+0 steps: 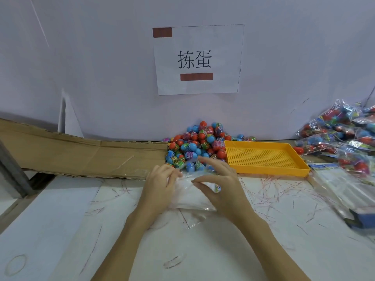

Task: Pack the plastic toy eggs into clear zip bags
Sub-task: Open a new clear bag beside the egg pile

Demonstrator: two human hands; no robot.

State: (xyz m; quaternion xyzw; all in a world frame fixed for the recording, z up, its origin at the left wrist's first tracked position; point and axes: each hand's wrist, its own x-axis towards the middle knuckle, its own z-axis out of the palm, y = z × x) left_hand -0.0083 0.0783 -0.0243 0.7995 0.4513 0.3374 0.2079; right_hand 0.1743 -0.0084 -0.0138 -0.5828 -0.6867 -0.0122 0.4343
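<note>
Two bare forearms enter from the bottom edge, no sleeves visible anywhere along them. Left hand [160, 184] and right hand [221, 182] both bare: no gloves, rings, watch or wristband in view. Fingernails short and unpainted where visible. Slender wrists. No marks or bandages visible on either arm.

Both forearms reach forward, left hand [160, 185] and right hand [221, 185] close together, fingers curled in a pinching grip.
</note>
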